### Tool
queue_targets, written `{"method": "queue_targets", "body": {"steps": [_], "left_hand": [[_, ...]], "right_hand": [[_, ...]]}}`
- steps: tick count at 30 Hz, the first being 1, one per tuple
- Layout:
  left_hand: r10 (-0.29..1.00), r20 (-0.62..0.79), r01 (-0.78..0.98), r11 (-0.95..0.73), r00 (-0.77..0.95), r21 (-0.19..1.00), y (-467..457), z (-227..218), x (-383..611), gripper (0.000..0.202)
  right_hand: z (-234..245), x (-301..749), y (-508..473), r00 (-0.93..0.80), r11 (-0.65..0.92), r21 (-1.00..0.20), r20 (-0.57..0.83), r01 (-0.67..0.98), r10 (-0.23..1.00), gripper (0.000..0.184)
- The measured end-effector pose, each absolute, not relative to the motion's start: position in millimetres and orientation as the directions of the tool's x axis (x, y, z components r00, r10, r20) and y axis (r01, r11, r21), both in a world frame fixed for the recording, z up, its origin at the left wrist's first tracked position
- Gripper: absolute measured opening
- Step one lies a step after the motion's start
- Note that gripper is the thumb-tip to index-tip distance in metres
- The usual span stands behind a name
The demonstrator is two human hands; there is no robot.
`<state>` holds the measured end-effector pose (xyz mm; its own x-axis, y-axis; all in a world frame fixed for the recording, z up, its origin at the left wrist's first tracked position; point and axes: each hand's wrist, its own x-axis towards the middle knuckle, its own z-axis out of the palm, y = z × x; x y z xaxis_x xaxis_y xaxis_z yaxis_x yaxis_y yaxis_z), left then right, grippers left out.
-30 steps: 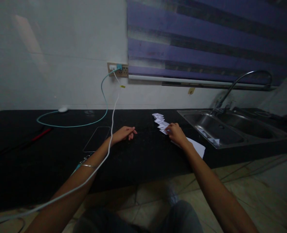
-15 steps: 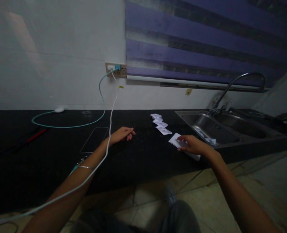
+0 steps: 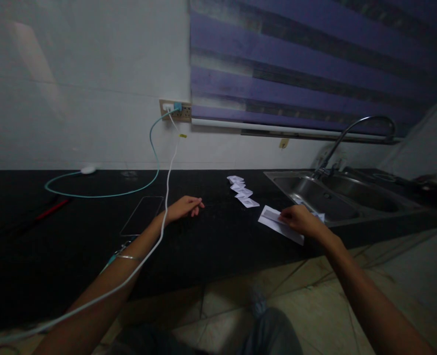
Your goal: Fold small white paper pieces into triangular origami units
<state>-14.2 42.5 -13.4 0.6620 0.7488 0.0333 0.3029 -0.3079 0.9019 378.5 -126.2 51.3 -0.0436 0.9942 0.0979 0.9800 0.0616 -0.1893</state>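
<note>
My right hand (image 3: 298, 219) is closed on the edge of a white sheet of paper (image 3: 272, 215), its thumb and fingers pinching it. That sheet is partly raised above more white paper (image 3: 285, 231) lying on the black counter; how many sheets there are I cannot tell. My left hand (image 3: 184, 207) rests on the counter with its fingers loosely curled and nothing visible in them. Between and beyond my hands, several folded white paper pieces (image 3: 247, 202) lie in a zigzag row. Just left of my left wrist is a dark phone (image 3: 142, 216) lying flat.
A white cable (image 3: 167, 182) runs from the wall socket (image 3: 185, 112) across my left forearm. A teal cable (image 3: 103, 196) loops over the counter. The steel sink (image 3: 307, 192) lies to the right, with more folded paper (image 3: 320, 216) at its edge. Something red (image 3: 52, 209) lies far left.
My right hand has shifted slightly right and lifted the edge of the top sheet, so more paper shows beneath. My left hand stays where it was. The view has shifted slightly.
</note>
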Motion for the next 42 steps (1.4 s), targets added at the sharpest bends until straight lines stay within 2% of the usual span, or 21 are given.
{"method": "queue_targets", "body": {"steps": [3,9,12,15,16,18,21,23,26,29,31,36,39,42], "left_hand": [[0.747,0.031,0.310,-0.313,0.665,0.898,42,-12,-14,0.048],[0.739,0.022,0.323,-0.321,0.673,0.890,40,-10,-14,0.049],[0.736,0.027,0.309,-0.317,0.676,0.897,39,-10,-14,0.049],[0.730,0.034,0.293,-0.315,0.682,0.903,35,-5,-12,0.049],[0.730,0.039,0.281,-0.312,0.683,0.908,32,-3,-12,0.049],[0.730,0.038,0.247,-0.279,0.683,0.928,27,3,-10,0.053],[0.722,0.000,0.121,-0.117,0.692,0.986,21,11,-7,0.067],[0.689,-0.039,0.039,0.016,0.724,0.999,20,15,-7,0.078],[0.681,-0.047,-0.074,0.148,0.731,0.986,21,15,-7,0.087],[0.739,-0.027,-0.212,0.228,0.673,0.950,27,9,-9,0.079],[0.726,-0.008,-0.268,0.264,0.688,0.926,31,1,-12,0.067],[0.565,-0.014,-0.242,0.375,0.825,0.895,36,-12,-21,0.060],[0.484,-0.066,-0.196,0.470,0.873,0.861,32,-5,-23,0.070],[0.474,-0.094,-0.185,0.509,0.875,0.840,26,5,-24,0.080]], "right_hand": [[51,379,-125,-0.079,0.091,-0.160,0.076,0.983,0.994,0.026],[48,385,-127,-0.084,0.086,-0.279,0.021,0.956,0.996,0.045],[59,387,-133,-0.056,0.085,-0.251,0.120,0.964,0.991,0.047],[81,378,-139,0.028,0.066,-0.266,0.335,0.962,0.942,0.044],[88,371,-140,0.055,0.074,-0.298,0.400,0.952,0.915,0.043],[98,350,-137,0.128,0.128,-0.444,0.503,0.887,0.854,0.041],[98,303,-116,0.198,0.286,-0.652,0.565,0.702,0.801,0.037],[86,267,-91,0.222,0.368,-0.745,0.559,0.556,0.799,0.035],[61,217,-51,0.153,0.441,-0.821,0.519,0.362,0.841,0.029],[40,185,-23,-0.057,0.470,-0.854,0.470,0.222,0.881,0.027],[31,175,-13,-0.121,0.472,-0.860,0.457,0.194,0.881,0.026],[18,175,-5,-0.087,0.451,-0.884,0.443,0.124,0.892,0.021],[15,178,-4,-0.073,0.427,-0.902,0.423,0.059,0.903,0.021],[15,178,-6,-0.128,0.434,-0.900,0.428,0.025,0.895,0.023]]}}
